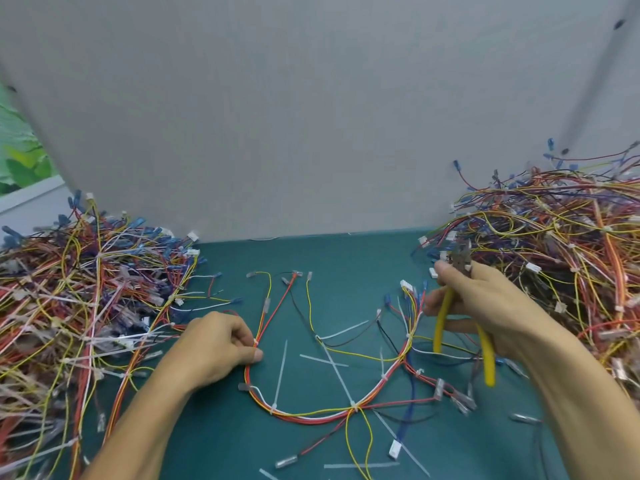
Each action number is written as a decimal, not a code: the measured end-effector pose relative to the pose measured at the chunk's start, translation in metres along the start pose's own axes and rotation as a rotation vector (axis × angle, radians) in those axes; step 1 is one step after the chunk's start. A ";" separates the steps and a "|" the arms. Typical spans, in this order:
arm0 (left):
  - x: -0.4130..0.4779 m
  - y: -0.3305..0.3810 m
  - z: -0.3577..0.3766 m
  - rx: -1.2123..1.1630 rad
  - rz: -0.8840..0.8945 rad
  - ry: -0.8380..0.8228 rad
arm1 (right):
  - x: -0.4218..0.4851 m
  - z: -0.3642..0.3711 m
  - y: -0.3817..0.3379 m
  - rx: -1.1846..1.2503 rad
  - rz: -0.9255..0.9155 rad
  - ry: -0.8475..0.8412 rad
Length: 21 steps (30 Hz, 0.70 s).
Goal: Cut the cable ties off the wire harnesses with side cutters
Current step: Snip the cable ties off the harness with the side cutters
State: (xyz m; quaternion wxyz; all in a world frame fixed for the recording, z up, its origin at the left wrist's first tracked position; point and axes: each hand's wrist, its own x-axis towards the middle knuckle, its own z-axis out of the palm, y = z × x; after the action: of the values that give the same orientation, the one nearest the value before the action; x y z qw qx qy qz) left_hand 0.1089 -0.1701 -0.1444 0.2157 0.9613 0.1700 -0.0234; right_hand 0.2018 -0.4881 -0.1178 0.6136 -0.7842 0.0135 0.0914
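My left grip [216, 348] pinches the wire harness [311, 415] at a cable tie [256, 342], mid-table. Right grip [485, 299] is curled round yellow-handled side cutters [444, 317], raised beside the right-edge harness pile [561, 244].

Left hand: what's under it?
The left hand pinches the harness at a cable tie, over the green mat. A red wire runs in behind the fingers. Its path beneath the palm is covered.
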 end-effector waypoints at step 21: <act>-0.001 0.008 0.004 -0.020 0.089 0.265 | 0.000 0.040 0.038 -0.083 -0.338 0.466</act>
State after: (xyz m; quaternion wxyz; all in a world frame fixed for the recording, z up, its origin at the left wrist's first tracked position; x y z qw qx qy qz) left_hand 0.1109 -0.1790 -0.1450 0.2018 0.9603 0.1544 0.1153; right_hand 0.1914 -0.4585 -0.1640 0.5681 -0.7995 0.0196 -0.1943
